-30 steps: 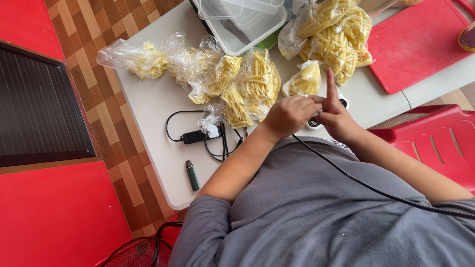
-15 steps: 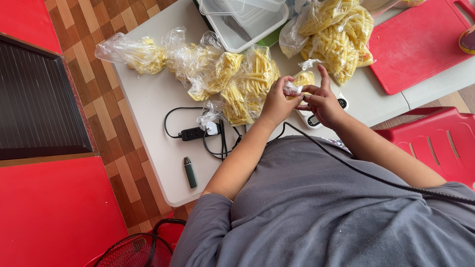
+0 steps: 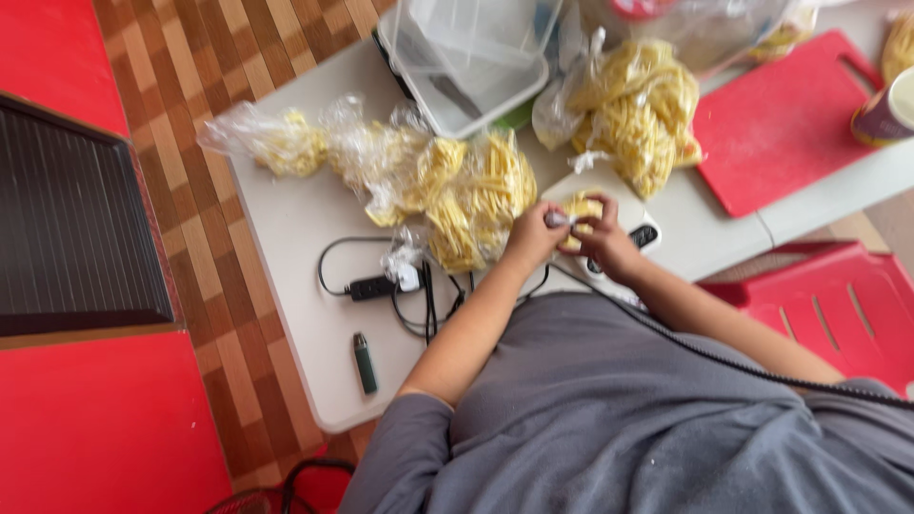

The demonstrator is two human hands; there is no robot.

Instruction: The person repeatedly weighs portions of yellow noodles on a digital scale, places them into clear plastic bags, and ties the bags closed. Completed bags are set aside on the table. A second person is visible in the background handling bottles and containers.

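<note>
Our left hand (image 3: pixel 531 236) and right hand (image 3: pixel 602 240) pinch one small noodle bag (image 3: pixel 579 209); at 12 o'clock, one empty clear tub (image 3: pixel 466 67); at 10, three filled noodle bags (image 3: pixel 400 171).

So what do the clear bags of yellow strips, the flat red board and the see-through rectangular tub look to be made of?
Clear bags of yellow strips: thin plastic film, probably; glossy, crinkled, with twisted necks. The left hand and right hand pinch one small bag at its twisted top.
Flat red board: likely rigid plastic, matte, with an even colour.
See-through rectangular tub: stiff translucent plastic, by its moulded rim.
</note>
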